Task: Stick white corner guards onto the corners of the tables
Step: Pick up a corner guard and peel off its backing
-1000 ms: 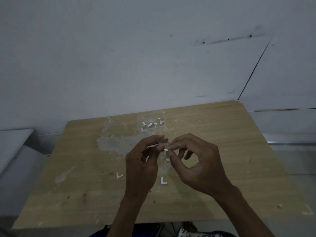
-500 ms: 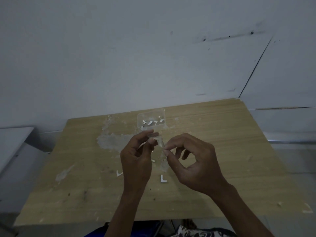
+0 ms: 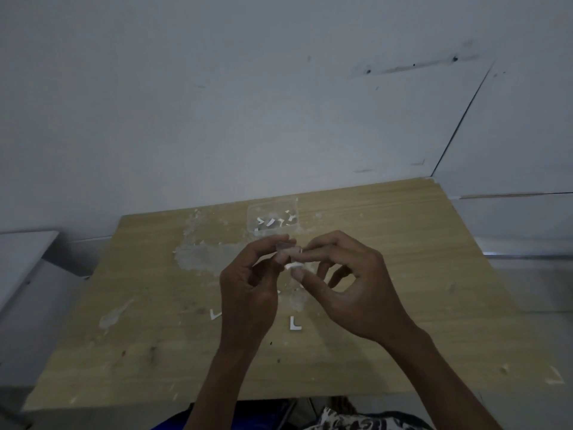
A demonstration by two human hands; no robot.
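Bare room, maybe a workshop: scuffed white wall (image 3: 279,103) w/ glue-stained wooden table (image 3: 434,274) pushed against it.

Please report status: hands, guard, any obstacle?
Both hands pinch one guard above the table. Two guards lie below. No obstacle seen.

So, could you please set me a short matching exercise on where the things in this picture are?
Things:
1. clear plastic tub of white pieces
2. white L-shaped corner guard
3. small white piece
4. wooden table

Places:
A. pinched between both hands' fingertips
B. against the grey wall
C. table's far edge
D. flat on the table, below the hands

Pairs: 1-C, 2-D, 3-A, 4-B
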